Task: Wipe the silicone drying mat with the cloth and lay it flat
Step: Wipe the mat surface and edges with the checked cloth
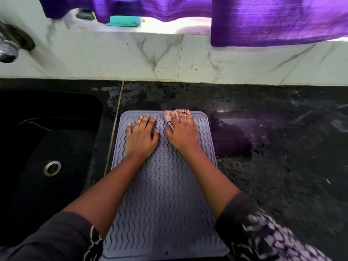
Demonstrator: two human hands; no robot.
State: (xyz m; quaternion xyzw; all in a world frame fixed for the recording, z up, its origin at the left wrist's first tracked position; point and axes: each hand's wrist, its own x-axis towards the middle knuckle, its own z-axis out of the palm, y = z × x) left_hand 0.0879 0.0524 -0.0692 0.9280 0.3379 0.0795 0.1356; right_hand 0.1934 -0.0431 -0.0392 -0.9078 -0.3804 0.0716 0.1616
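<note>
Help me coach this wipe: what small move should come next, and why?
Probably draw the right hand and the pink patterned cloth under it back toward the body. The cloth sits at the far edge of the grey wavy-ribbed silicone mat, the near ribs lie ahead, and the flat left hand pins it.

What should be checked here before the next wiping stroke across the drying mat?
1. Silicone drying mat lies flat on the countertop: ok, no curled corner visible, though the near edge is partly hidden by the sleeves.
2. Left hand pins the mat, palm down, fingers spread: ok.
3. Cloth sits under the right hand: ok, at the mat's far edge.
4. Mat keeps clear of the sink: ok, a strip of counter lies between them.
5. Mat surface already clean: cannot tell.
6. Counter right of the mat dry: not ok, it looks wet.
</note>
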